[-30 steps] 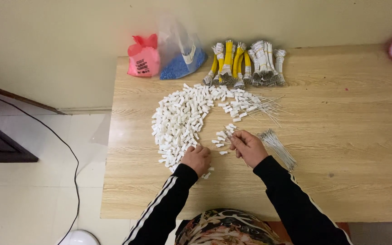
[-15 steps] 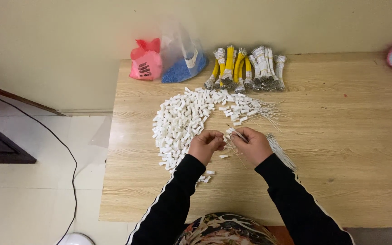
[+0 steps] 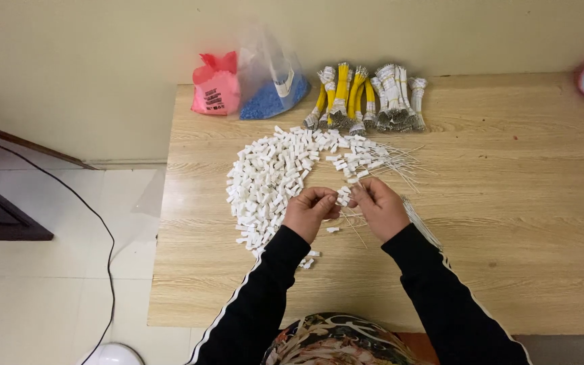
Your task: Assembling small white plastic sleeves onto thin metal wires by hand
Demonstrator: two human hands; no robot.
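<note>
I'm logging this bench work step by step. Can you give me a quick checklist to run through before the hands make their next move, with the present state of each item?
1. Both hands over the table: ok; left hand and right hand meet near its middle.
2. Small white piece pinched between the hands: ok.
3. Whether a wire is seated in that piece: cannot tell, too small.
4. Pile of white pieces close to the left hand: ok.
5. Loose thin wires beside the right hand: ok.
6. Yellow and white bundles apart at the back edge: ok.

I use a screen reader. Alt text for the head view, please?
Two hands, left hand and right hand, meet over small white pieces beside a white heap on a wooden table.
</note>
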